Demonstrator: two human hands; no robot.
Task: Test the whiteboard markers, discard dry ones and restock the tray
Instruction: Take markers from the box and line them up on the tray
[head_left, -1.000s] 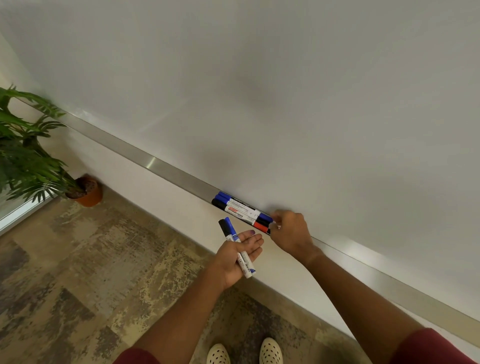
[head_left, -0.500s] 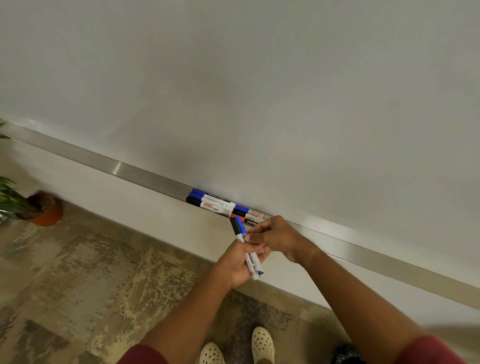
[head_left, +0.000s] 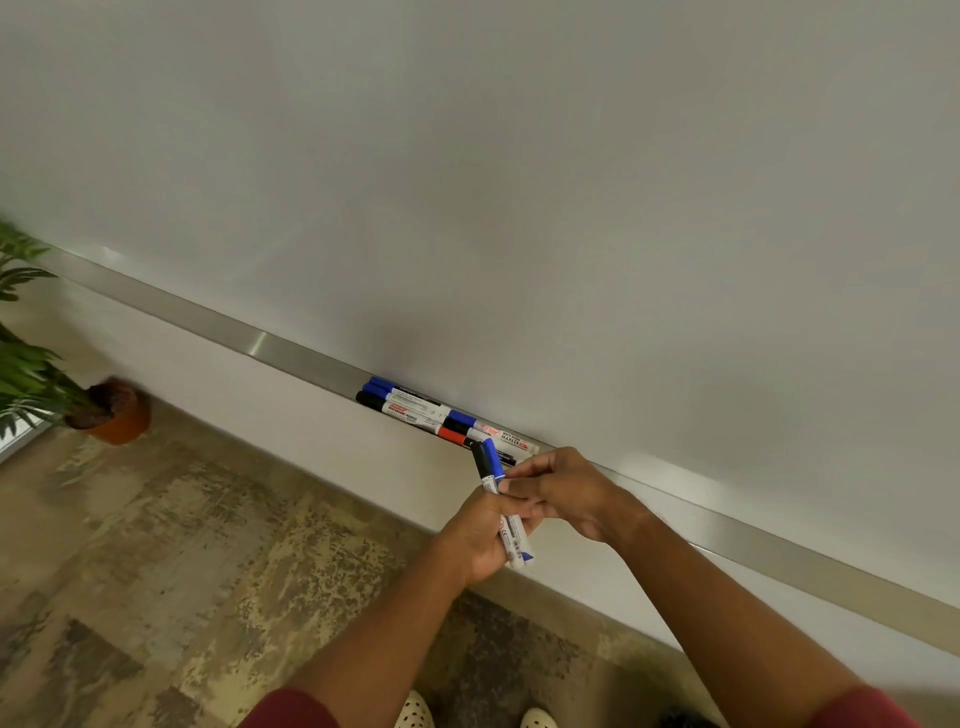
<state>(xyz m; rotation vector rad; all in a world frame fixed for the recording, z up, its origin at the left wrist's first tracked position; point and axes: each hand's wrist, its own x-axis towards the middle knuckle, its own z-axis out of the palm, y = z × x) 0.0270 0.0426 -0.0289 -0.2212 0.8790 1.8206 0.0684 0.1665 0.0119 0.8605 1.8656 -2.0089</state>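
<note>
My left hand (head_left: 480, 530) is closed around two markers (head_left: 488, 460), one with a black cap and one with a blue cap, caps pointing up toward the board. My right hand (head_left: 566, 491) pinches the same pair just below the caps. Behind them, several more markers (head_left: 415, 408) with blue, black and red caps lie in a row on the metal tray (head_left: 260, 340) that runs along the foot of the whiteboard (head_left: 519, 182). The board's surface bears no marks.
A potted plant (head_left: 111, 413) in an orange pot stands on the floor at the left. Patterned carpet (head_left: 182, 571) lies below the tray. My shoes (head_left: 415, 712) show at the bottom edge.
My right hand left the markers on the tray and came over to the pair in my left hand, where its fingers now grip them. The view has shifted a little.
</note>
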